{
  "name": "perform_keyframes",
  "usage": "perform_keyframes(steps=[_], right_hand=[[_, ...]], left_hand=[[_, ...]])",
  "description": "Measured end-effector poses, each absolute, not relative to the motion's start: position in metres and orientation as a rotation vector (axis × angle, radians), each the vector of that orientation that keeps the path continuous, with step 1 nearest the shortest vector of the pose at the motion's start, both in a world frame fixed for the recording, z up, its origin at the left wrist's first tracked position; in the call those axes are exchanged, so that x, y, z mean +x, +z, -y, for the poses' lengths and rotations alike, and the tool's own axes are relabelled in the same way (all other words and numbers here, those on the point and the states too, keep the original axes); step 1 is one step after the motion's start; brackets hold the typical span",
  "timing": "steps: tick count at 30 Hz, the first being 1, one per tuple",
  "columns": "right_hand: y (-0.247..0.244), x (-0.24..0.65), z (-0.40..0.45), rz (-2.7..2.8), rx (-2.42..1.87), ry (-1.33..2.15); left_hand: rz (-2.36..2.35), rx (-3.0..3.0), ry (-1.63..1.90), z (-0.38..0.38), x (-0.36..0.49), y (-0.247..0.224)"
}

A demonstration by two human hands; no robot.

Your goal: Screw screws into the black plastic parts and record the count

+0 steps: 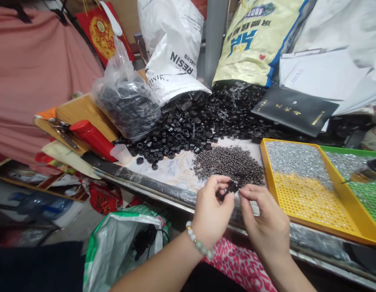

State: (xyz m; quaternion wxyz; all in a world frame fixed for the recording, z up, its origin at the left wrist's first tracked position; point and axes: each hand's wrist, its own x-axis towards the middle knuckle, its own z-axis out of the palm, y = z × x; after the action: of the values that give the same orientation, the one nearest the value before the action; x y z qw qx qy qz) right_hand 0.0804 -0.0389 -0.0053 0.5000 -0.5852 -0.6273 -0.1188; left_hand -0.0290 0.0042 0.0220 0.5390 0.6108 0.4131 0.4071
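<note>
Far L now, pink cloth (42, 77) hangs in folds, black clips (23, 13) up top; next to it, a red-and-gold decoration (99, 34); then a red bottle (93, 141) nr a wooden board (86, 113), small translucent cup (121, 154) just beside it; bk R, a black notebook (294, 108) w/ gold lettering, white papers (323, 75) right behind; low L, a blurry, bluish clear bottle (42, 205) on its side

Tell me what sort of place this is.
Probably a parts workshop: black parts lie heaped on the bench, a yellow tray holds tiny silvery pieces, and a white sack reads RESIN.
</note>
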Motion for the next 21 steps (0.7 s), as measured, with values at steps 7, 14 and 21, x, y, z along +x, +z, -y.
perform_keyframes(steps=[7,14,21], right_hand=[[-0.006,0.093,0.052,1.301,-1.511,0.004],[-0.002,0.082,0.048,0.785,-1.212,0.907],[0.009,0.083,0.055,0.456,-1.152,1.313]], left_hand=[[-0.840,1.141,0.853,-0.008,-0.031,0.020],[-0.606,0.703,0.799,0.003,-0.024,0.030],[-0.595,0.769,0.708,0.012,-0.021,0.018]])
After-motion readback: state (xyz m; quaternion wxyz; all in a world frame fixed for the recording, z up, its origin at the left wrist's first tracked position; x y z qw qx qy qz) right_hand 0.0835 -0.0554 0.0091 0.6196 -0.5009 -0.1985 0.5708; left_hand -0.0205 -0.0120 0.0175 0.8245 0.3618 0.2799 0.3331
